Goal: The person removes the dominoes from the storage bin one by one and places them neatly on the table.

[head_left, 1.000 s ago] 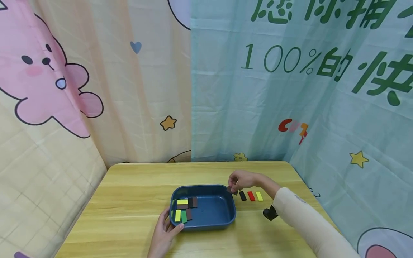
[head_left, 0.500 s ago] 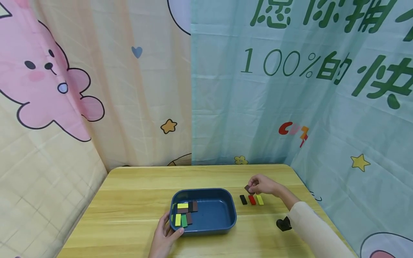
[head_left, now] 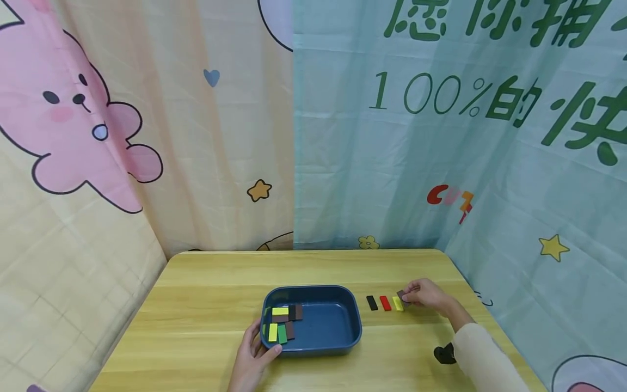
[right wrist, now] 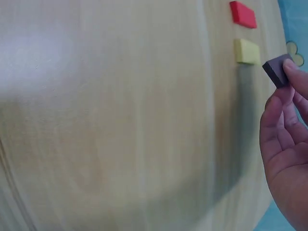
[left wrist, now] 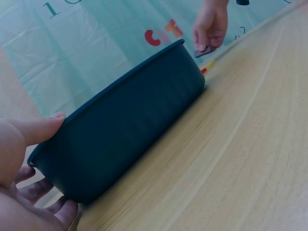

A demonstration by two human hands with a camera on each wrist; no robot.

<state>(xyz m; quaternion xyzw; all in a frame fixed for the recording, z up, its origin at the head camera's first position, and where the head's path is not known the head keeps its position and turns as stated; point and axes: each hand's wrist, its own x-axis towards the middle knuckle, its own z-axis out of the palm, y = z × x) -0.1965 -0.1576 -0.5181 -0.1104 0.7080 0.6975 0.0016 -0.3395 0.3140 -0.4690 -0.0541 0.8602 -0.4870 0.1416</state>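
In the head view my left hand (head_left: 251, 355) grips the near left corner of a dark blue rectangular tray (head_left: 328, 324), thumb over the rim. The left wrist view shows fingers against the tray's outer wall (left wrist: 130, 125). My right hand (head_left: 432, 297) pinches a flat brown block (right wrist: 275, 71) between thumb and fingers, held above the table. Just left of it lies a yellow block (head_left: 398, 304), then a red block (head_left: 385, 303) and a black block (head_left: 372, 302), in a row. Several yellow, brown, black and green blocks (head_left: 282, 333) lie inside the tray's left part.
The wooden table (head_left: 206, 305) extends around the tray. Printed curtains (head_left: 362, 163) hang behind it and along both sides. A black device (head_left: 444, 354) is at the right sleeve (head_left: 482, 354).
My right hand has carried the brown block rightward from beside the tray's far right corner, past the black and red blocks to the yellow one. My left hand keeps its hold on the tray.
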